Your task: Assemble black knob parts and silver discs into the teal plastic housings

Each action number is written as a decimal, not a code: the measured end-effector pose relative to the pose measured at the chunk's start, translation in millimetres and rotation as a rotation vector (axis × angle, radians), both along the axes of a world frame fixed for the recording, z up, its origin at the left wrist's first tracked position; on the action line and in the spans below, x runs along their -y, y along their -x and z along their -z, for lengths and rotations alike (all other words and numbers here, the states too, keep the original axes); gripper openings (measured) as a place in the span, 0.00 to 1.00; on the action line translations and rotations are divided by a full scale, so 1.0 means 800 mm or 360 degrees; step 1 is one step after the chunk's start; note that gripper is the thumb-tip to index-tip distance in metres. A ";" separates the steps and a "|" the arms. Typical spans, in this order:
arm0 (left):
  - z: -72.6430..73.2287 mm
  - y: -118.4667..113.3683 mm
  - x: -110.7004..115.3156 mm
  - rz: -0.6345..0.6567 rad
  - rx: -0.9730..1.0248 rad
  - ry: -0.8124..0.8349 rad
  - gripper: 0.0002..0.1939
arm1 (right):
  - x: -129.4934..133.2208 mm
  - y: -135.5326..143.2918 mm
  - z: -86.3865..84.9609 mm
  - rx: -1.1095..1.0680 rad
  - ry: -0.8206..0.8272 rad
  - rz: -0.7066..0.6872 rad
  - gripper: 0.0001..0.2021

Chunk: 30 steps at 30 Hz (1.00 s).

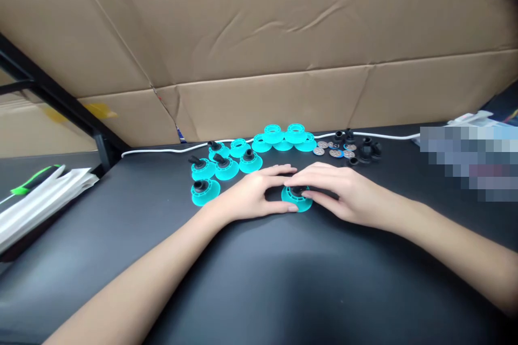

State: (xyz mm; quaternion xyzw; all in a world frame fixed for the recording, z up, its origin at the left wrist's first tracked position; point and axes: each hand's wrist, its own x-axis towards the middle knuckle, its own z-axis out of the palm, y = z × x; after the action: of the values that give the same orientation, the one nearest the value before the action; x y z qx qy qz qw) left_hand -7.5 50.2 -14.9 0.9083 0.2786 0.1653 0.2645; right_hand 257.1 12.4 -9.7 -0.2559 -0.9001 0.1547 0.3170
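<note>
A turquoise flared plastic ring sits on the black table in front of me. My left hand curls round its left side, with the thumb along the near rim. A small black plastic fitting stands in the ring's centre. My right hand is closed over it from the right, fingers above and thumb in front, hiding part of it. Left of my hands are several turquoise rings, most with black fittings in them. Behind my hands, plain turquoise rings are stacked.
Round metallic discs and loose black fittings lie at the back right. A white cable runs along the cardboard wall. At far left are white packets and a green-black tool. A black frame post stands there.
</note>
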 end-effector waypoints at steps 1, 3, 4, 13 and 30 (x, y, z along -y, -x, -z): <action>0.000 0.000 0.000 -0.0004 -0.0006 -0.0008 0.31 | 0.000 0.000 0.001 0.0010 -0.0007 0.0007 0.20; 0.000 0.000 0.000 -0.0010 -0.0011 -0.0015 0.33 | -0.001 0.002 0.003 0.0027 -0.0025 0.0038 0.20; 0.000 0.000 0.000 -0.0008 -0.0005 -0.0013 0.34 | -0.001 0.004 0.004 0.0030 -0.0031 0.0067 0.19; -0.001 -0.002 0.001 -0.0001 0.0047 0.0035 0.28 | -0.006 0.003 0.003 -0.0113 0.0182 0.0062 0.18; -0.003 -0.002 0.000 0.0010 0.0040 0.0022 0.29 | -0.009 -0.003 0.004 -0.0120 0.0423 0.0108 0.17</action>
State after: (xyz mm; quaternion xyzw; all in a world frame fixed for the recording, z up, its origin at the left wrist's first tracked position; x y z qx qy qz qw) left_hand -5.8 49.8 -12.1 0.9052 0.2737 0.1739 0.2747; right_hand 259.6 19.6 -13.2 -0.3200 -0.8499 0.2712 0.3190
